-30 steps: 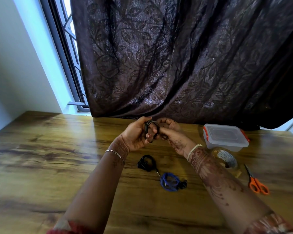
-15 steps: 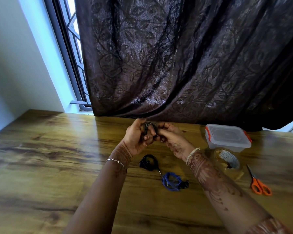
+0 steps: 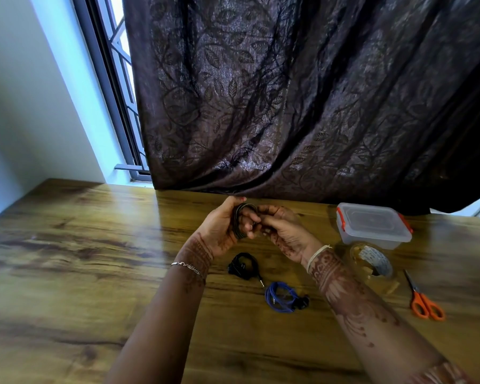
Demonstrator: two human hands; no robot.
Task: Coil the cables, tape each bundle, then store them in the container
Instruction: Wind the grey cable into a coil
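A dark cable coil (image 3: 240,217) is wound around the fingers of my left hand (image 3: 222,230), held above the far middle of the wooden table. My right hand (image 3: 281,231) pinches the coil's right side, fingers closed on the cable. Below my hands a black coiled cable (image 3: 243,266) lies on the table, and a blue coiled cable (image 3: 283,297) lies nearer to me. A clear lidded container (image 3: 373,225) with orange clips sits at the right. In front of it stands a roll of clear tape (image 3: 372,261).
Orange-handled scissors (image 3: 423,300) lie at the right, near the tape. A dark patterned curtain (image 3: 302,92) hangs along the table's far edge, with a window at its left. The wooden table (image 3: 81,259) stretches wide to the left.
My hands stay together on the dark coil and have turned slightly, the coil now more edge-on. The camera has shifted a little; the items on the table have not moved.
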